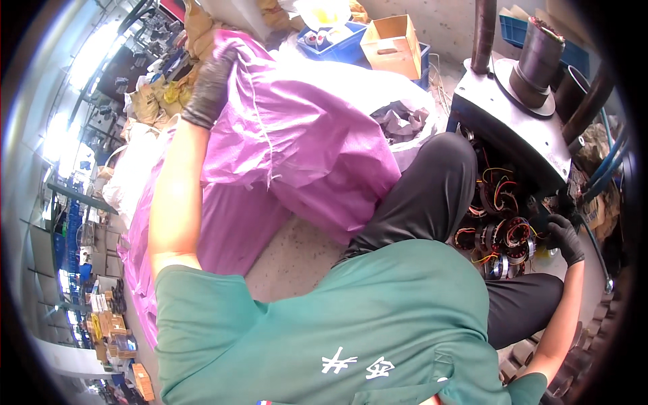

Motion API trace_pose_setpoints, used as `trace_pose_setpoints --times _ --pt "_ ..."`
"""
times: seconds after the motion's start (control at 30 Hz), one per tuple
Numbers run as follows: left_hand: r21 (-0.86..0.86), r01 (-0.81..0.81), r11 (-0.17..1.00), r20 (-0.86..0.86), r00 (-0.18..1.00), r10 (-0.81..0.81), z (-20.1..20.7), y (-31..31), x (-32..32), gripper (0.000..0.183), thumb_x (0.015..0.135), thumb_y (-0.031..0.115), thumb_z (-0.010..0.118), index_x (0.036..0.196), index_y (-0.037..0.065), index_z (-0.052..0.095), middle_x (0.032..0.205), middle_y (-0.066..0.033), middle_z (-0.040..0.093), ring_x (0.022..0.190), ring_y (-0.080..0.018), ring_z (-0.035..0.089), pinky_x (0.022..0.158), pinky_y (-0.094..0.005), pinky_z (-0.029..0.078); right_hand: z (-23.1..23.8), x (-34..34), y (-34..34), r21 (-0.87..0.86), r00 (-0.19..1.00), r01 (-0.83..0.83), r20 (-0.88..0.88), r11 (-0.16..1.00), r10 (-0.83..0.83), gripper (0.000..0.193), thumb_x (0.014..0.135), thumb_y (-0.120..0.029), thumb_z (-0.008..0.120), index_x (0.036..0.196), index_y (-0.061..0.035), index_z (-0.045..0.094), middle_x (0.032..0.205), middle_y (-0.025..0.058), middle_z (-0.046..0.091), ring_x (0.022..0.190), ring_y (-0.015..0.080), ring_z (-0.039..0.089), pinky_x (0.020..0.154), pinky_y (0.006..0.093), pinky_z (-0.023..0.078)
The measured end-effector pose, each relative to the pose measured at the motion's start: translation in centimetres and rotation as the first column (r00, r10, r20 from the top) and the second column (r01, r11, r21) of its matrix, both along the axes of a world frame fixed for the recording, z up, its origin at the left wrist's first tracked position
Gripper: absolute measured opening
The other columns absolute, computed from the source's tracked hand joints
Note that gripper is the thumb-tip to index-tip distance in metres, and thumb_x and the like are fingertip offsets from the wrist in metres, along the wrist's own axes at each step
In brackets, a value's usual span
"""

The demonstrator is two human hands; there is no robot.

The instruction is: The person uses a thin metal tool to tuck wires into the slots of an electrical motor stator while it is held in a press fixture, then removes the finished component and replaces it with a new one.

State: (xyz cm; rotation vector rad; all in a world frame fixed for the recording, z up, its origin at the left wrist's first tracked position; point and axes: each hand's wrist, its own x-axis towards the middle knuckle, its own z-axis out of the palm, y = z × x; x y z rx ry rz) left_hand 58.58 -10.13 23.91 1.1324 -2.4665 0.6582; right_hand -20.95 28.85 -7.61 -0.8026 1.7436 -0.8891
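Observation:
My left hand (211,88), in a dark grey work glove, is raised at the upper left. Its fingers are closed on the top edge of a large purple woven sack (310,128), which hangs in folds against my leg. A pale seam runs down the sack's side. At the far right, my right hand (565,239) wears a dark glove. It is beside a black fitting under the metal press, close to several motor stators (506,236) with copper windings and coloured wires. Its fingertips blend into the dark parts there, so their grip is unclear.
The press (506,101) has a thick steel plate, upright posts and a dark cylinder on top. A white sack (405,125) holding grey scraps stands behind my knee. Farther back are a blue crate (334,44) and a cardboard box (393,47). More bags are piled at the upper left.

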Motion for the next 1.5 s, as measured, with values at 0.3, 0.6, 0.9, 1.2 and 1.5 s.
trace_pose_setpoints --times 0.3,0.6,0.9,1.2,1.5 --pt "-0.576 -0.101 0.811 -0.125 0.992 0.035 16.0 5.4 15.6 0.029 0.103 0.019 0.055 0.122 0.002 0.07 0.119 -0.0165 0.073 0.109 -0.0272 0.07 0.093 -0.0388 0.055 1.3 1.3 -1.0 -0.009 0.999 -0.053 -0.009 0.999 0.053 0.036 0.094 -0.018 0.068 0.128 -0.006 0.066 0.094 0.0051 0.072 0.073 0.0163 0.069 0.065 0.0323 0.058" --pt "-0.385 -0.399 0.832 -0.303 0.906 0.294 -0.9 23.6 18.4 0.028 0.096 0.025 0.062 0.102 -0.001 0.073 0.103 -0.0154 0.074 0.093 -0.0292 0.071 0.082 -0.0399 0.056 3.3 2.7 0.0 0.021 0.995 -0.089 0.048 0.996 0.088 0.044 0.096 -0.023 0.067 0.135 -0.0044 0.06 0.098 0.0057 0.072 0.077 0.0177 0.071 0.065 0.0335 0.059" --pt "0.904 -0.218 0.368 -0.022 0.834 0.551 -33.8 34.1 4.1 0.026 0.095 0.024 0.061 0.093 0.002 0.074 0.092 -0.0167 0.075 0.085 -0.0326 0.072 0.08 -0.0438 0.057 3.1 3.8 0.7 0.079 0.999 -0.041 -0.002 0.996 0.042 0.051 0.097 -0.029 0.065 0.14 -0.0026 0.058 0.105 0.0099 0.073 0.078 0.0216 0.073 0.06 0.0342 0.061" --pt "0.905 -0.376 0.2 0.42 0.708 -0.568 -41.3 24.0 -0.3 0.026 0.093 0.023 0.061 0.083 0.004 0.076 0.081 -0.018 0.075 0.078 -0.036 0.074 0.078 -0.0477 0.059 2.0 2.5 2.1 0.158 0.994 0.087 0.054 0.984 -0.097 0.046 0.101 -0.025 0.062 0.14 -0.0015 0.056 0.1 0.0126 0.072 0.074 0.0209 0.072 0.06 0.0326 0.06" --pt "0.761 0.052 0.646 0.292 0.862 -0.414 -53.2 9.0 -21.2 0.048 0.098 0.021 0.055 0.146 0.015 0.055 0.141 -0.0165 0.062 0.133 -0.0357 0.057 0.117 -0.0536 0.038 1.5 1.2 4.6 0.214 0.957 0.289 -0.027 0.933 -0.29 0.05 0.1 -0.029 0.06 0.143 -0.0027 0.054 0.103 0.0105 0.071 0.078 0.0206 0.072 0.065 0.0322 0.059"
